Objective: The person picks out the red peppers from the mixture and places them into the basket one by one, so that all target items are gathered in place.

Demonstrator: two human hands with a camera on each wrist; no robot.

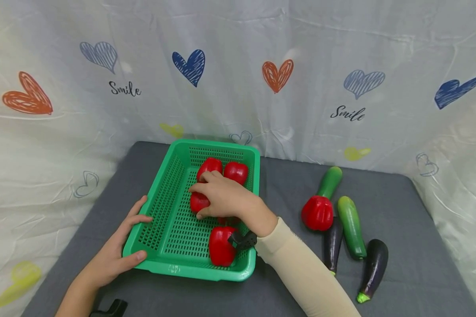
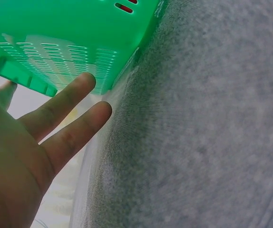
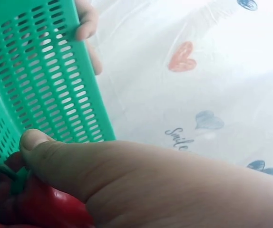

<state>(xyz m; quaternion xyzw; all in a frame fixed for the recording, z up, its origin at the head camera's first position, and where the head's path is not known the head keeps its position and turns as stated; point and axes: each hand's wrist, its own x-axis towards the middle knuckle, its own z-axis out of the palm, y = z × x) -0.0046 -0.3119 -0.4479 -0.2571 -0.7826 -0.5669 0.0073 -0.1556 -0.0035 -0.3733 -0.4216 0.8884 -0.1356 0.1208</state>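
Note:
A green plastic basket (image 1: 194,269) stands on the grey cloth with several red bell peppers in it. My right hand (image 1: 226,196) reaches over its right side and grips a red bell pepper (image 1: 198,203) inside. The right wrist view shows the thumb over that red pepper (image 3: 51,204), beside its green stem, with fingers beyond. My left hand (image 1: 113,253) holds the basket's left rim near the front corner, thumb and a finger over the edge. Two of its fingers (image 2: 74,137) extend along the outside, below the rim. Another red pepper (image 1: 222,246) lies near the basket's front right corner.
Right of the basket lie a red bell pepper (image 1: 317,213), two green zucchini-like vegetables (image 1: 351,226) and two dark eggplants (image 1: 374,266). A white curtain (image 1: 230,97) printed with hearts hangs behind the grey table (image 1: 289,180).

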